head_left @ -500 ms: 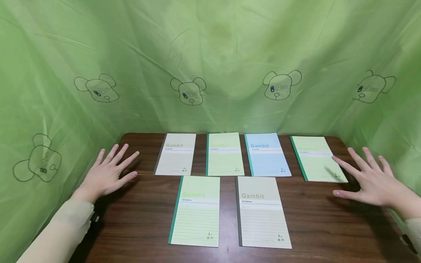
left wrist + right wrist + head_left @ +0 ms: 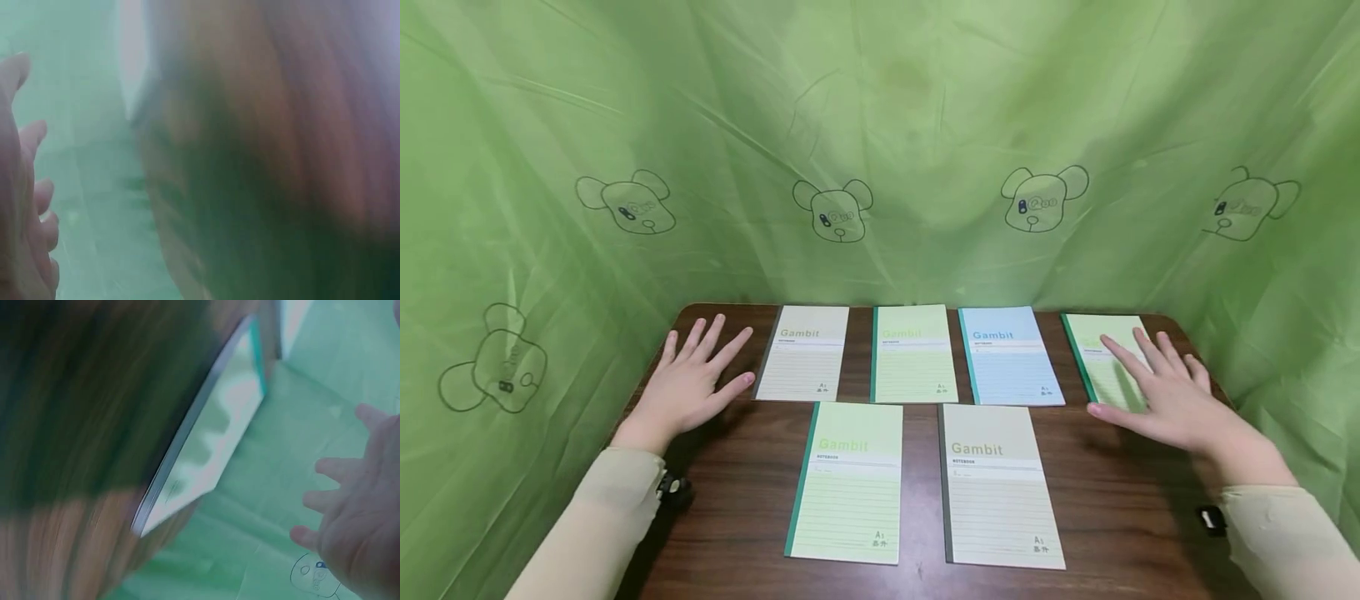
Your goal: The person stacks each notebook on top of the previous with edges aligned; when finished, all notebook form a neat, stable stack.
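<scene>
Fingers spread, my left hand (image 2: 688, 379) hovers over the table's left side, beside the grey-spined notebook (image 2: 802, 354) at the back left. My right hand (image 2: 1168, 396) hangs palm down with spread fingers above the back-right green notebook (image 2: 1086, 342), hiding part of its cover. In the right wrist view a gap shows between the right hand (image 2: 356, 512) and that notebook (image 2: 209, 437). The left wrist view is blurred; the left hand (image 2: 25, 206) holds nothing there.
Between them at the back lie a green notebook (image 2: 914, 358) and a blue notebook (image 2: 1009, 358). Nearer are a green notebook (image 2: 850, 500) and a grey-spined one (image 2: 1003, 508). Green curtains (image 2: 910, 125) enclose the dark wooden table (image 2: 737, 533) behind and at both sides.
Both hands have moved inward, the left one to the right and the right one to the left, now over the back-right green notebook. The notebooks have stayed in place.
</scene>
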The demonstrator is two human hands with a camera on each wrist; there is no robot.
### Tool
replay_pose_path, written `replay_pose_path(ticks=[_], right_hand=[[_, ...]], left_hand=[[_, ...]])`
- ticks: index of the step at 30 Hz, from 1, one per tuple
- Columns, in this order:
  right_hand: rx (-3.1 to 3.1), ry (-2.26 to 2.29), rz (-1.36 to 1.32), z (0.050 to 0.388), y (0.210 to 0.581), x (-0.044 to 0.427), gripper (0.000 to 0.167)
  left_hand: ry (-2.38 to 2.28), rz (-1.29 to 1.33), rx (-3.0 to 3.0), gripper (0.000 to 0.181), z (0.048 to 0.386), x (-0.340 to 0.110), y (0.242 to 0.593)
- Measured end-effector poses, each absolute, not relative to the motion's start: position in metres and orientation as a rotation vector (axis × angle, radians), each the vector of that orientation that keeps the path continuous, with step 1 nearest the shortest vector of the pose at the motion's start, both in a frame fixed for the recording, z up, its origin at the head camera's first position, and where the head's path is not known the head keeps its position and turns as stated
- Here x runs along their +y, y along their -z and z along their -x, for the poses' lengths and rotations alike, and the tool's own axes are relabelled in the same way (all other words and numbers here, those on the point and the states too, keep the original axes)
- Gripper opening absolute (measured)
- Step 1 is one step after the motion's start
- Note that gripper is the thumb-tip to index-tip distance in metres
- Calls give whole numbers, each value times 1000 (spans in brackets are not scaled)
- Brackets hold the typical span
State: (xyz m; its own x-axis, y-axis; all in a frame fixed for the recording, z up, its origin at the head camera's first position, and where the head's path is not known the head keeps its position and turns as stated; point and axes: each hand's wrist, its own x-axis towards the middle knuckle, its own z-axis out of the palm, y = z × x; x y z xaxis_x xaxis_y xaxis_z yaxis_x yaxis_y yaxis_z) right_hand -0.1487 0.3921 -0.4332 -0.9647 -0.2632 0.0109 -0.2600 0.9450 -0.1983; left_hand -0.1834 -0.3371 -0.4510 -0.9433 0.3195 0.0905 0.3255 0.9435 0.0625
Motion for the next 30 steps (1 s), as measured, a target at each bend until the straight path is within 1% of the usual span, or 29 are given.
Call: replay_pose_path(ticks=[7, 10, 13, 17, 22, 26, 30], right_hand=[[3073, 545, 398, 157, 432, 358, 111], [3055, 691, 451, 162, 430, 348, 106], [3021, 831, 480, 167, 431, 339, 97], [2935, 1008, 373, 170, 431, 329, 87], [2826, 1216, 243, 174, 435, 320, 80], [2806, 1278, 167, 176, 445, 318, 75], [2802, 1298, 121, 175, 454, 317, 73]], left_hand=[[306, 423, -3020, 81, 189, -296, 446], [434, 427, -2980, 83, 195, -264, 445], [587, 466, -2934, 85, 202, -225, 446], [828, 484, -2940, 84, 209, -165, 448], [1050, 469, -2941, 76, 212, -96, 450], [1042, 464, -2945, 75, 212, -56, 454], [1131, 461, -2937, 74, 213, -27, 456]])
